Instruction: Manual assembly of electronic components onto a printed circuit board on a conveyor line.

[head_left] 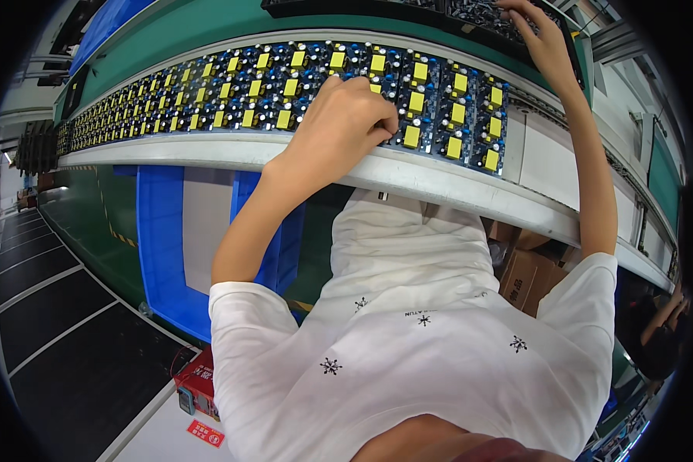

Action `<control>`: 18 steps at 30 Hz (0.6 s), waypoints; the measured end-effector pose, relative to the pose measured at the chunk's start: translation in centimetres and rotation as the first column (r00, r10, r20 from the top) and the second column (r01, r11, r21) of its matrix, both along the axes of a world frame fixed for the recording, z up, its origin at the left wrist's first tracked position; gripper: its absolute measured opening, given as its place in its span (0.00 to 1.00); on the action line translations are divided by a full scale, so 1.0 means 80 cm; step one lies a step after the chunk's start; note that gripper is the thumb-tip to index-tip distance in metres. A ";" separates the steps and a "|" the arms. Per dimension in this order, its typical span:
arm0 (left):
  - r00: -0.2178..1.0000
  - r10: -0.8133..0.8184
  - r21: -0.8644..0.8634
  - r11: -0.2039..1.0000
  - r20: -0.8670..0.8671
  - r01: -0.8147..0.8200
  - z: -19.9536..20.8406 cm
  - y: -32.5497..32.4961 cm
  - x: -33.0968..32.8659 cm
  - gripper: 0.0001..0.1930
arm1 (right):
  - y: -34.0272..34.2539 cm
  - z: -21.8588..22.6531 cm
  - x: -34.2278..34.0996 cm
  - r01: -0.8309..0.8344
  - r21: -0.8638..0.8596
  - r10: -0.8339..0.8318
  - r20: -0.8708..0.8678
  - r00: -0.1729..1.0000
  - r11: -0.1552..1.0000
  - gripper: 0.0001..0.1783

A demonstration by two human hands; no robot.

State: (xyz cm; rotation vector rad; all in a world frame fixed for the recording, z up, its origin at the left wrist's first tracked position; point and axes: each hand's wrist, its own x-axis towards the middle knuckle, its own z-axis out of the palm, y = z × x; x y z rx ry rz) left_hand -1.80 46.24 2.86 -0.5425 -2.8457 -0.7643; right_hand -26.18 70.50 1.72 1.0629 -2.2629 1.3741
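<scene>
Below and left of the left hand [337,127]: a blue bin [158,246], green floor [77,227] and, farther off, a red box [200,377]. Below the right hand [545,40] sits a brown carton [533,279], with another person [656,343] farther right.

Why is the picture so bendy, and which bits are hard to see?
Head view: the fisheye lens bends the silver metal rail into a curve; head view, too: the corners are black, and the far-left circuit boards look too tiny to make out, while the left hand looks fairly clear.
</scene>
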 end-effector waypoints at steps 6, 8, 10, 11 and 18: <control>0.968 0.017 0.124 0.992 -0.251 0.015 0.006 -0.011 -0.048 0.02 | 0.021 0.025 0.053 -0.265 0.257 0.199 0.257 0.946 0.929 0.09; 0.900 0.111 0.131 0.989 -0.421 -0.061 0.003 -0.028 -0.098 0.04 | 0.005 0.027 0.078 -0.396 0.180 0.287 0.440 0.851 0.900 0.08; 0.862 0.134 0.076 0.991 -0.490 -0.110 0.001 -0.048 -0.162 0.05 | -0.009 0.025 0.098 -0.494 0.042 0.396 0.541 0.742 0.868 0.07; 0.885 0.143 0.043 0.989 -0.443 -0.138 0.009 -0.056 -0.187 0.07 | -0.012 0.025 0.103 -0.536 -0.034 0.452 0.584 0.674 0.844 0.07; 0.981 0.112 0.045 0.993 -0.156 -0.106 -0.028 -0.073 -0.273 0.09 | -0.020 0.036 0.107 -0.500 -0.007 0.369 0.685 0.628 0.866 0.04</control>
